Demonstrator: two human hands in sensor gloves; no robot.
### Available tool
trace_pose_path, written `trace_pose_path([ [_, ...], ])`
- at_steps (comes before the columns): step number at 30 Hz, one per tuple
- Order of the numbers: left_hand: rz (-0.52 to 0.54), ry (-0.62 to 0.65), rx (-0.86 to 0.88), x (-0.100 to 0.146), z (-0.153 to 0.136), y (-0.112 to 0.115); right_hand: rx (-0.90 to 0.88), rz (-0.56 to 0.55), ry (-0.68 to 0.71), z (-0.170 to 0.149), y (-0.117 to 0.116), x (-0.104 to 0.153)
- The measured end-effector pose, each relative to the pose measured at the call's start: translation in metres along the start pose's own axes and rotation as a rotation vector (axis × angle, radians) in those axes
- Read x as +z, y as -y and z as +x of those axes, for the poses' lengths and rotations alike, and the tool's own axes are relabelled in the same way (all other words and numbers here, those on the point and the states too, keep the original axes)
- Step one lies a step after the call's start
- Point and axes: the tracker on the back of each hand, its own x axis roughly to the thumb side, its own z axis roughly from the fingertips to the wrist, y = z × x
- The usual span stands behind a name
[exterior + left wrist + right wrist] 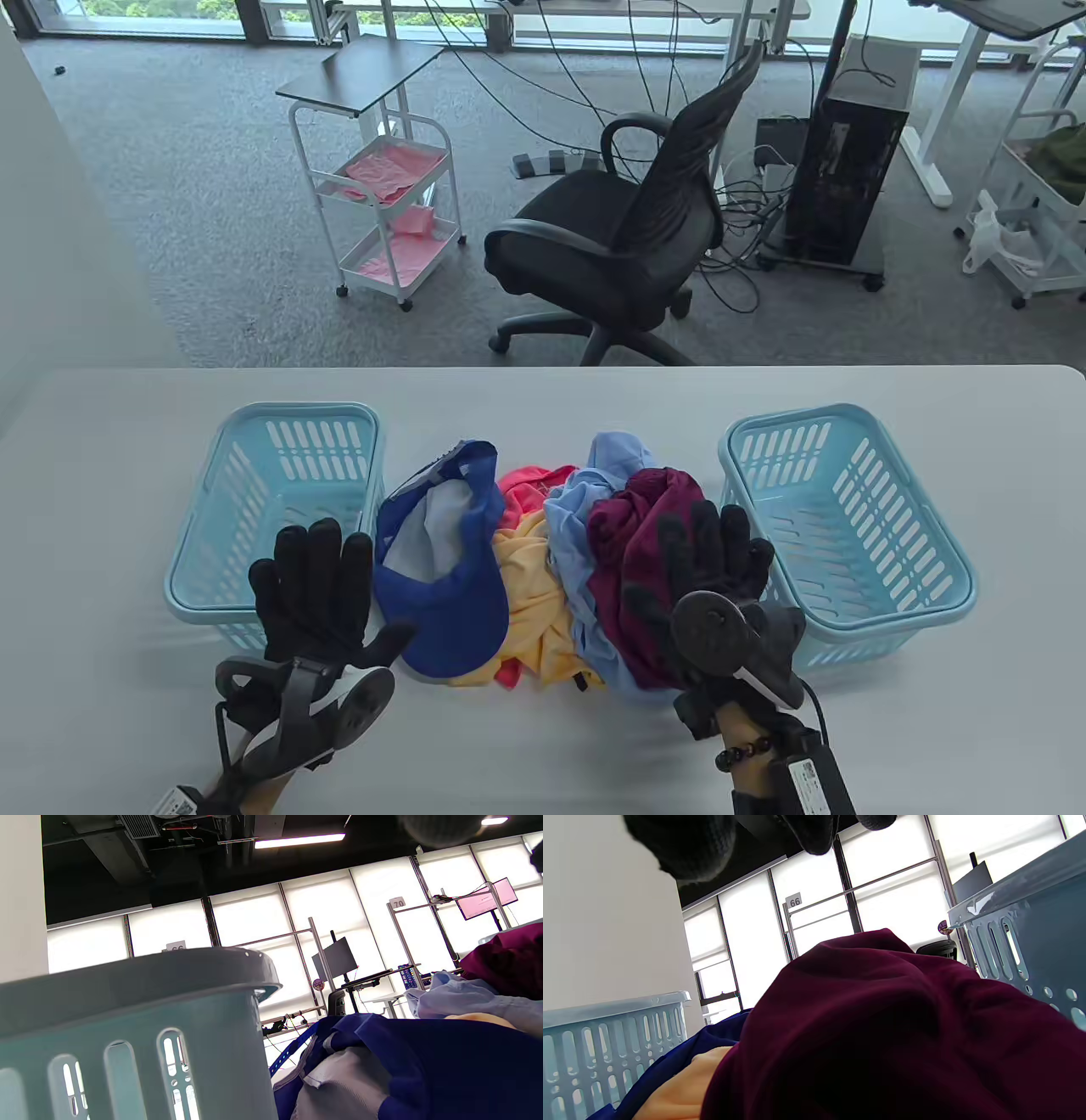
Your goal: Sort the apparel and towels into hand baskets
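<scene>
A pile of clothes lies between two light blue baskets. It holds a blue cap (450,586), a yellow cloth (534,594), a pink cloth (530,488), a light blue cloth (581,518) and a maroon cloth (636,526). The left basket (280,424) and right basket (857,424) hold nothing I can see. My left hand (318,586) hovers with fingers spread over the left basket's near corner, holding nothing. My right hand (708,569) is spread over the maroon cloth (882,1018); whether it touches is unclear. The cap (424,1069) and left basket (127,1005) fill the left wrist view.
The white table (543,747) ends at its far edge (543,368). Beyond it stand an office chair (628,246), a white trolley (382,195) and a computer tower (848,178).
</scene>
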Motion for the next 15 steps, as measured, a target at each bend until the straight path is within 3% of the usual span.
trace_pose_path([
  [15,0.01,0.002,0.0,0.0003,0.0016,-0.0023,0.0,0.002,-0.003,-0.0001,0.001,0.0006],
])
